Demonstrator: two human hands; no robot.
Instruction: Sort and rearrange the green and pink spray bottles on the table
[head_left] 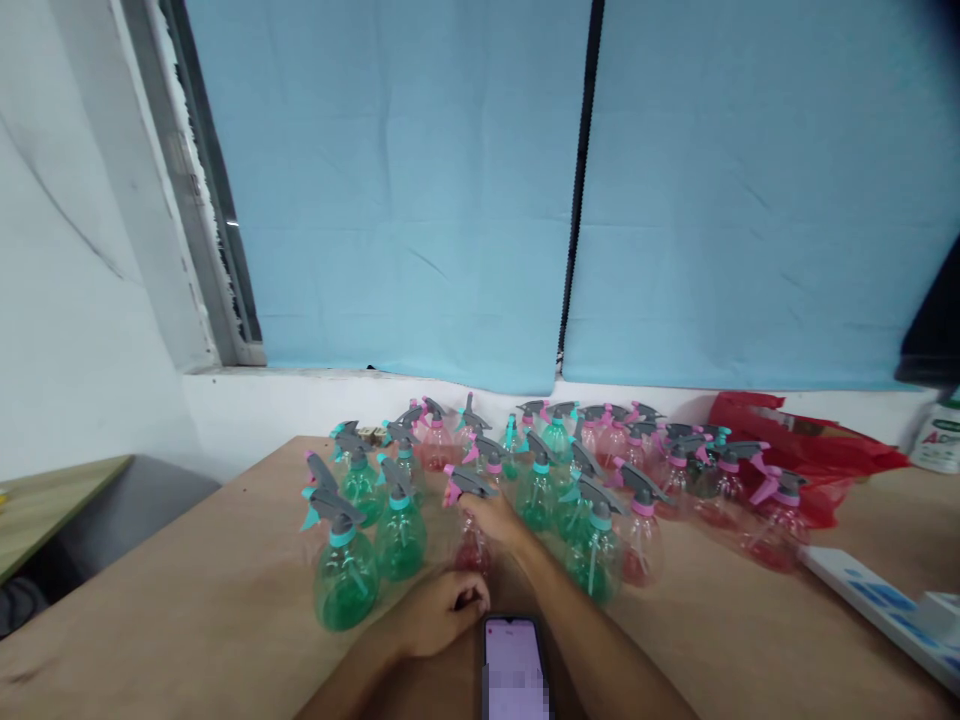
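The right hand (484, 512) grasps one pink spray bottle (472, 552) around its neck, just under the grey trigger head; this bottle stands mid-table, between the green bottles. The left hand (450, 608) lies just below it, fingers loosely curled; whether it grips anything, I cannot tell. One phone (513, 650) lies near it, screen lit, its writing too small or blurred to read.

More than twenty spray bottles stand on the one wooden table (225, 590), pink and green mixed, overlapping too much for an exact count. Two green bottles (346, 588) stand foremost at left. At right are one red plastic bag (810, 450), one flat white box (862, 595) with blue print, and one white container (937, 438) with a red "A" on its label, the rest unclear. Behind hang two blue curtain panels (412, 200).
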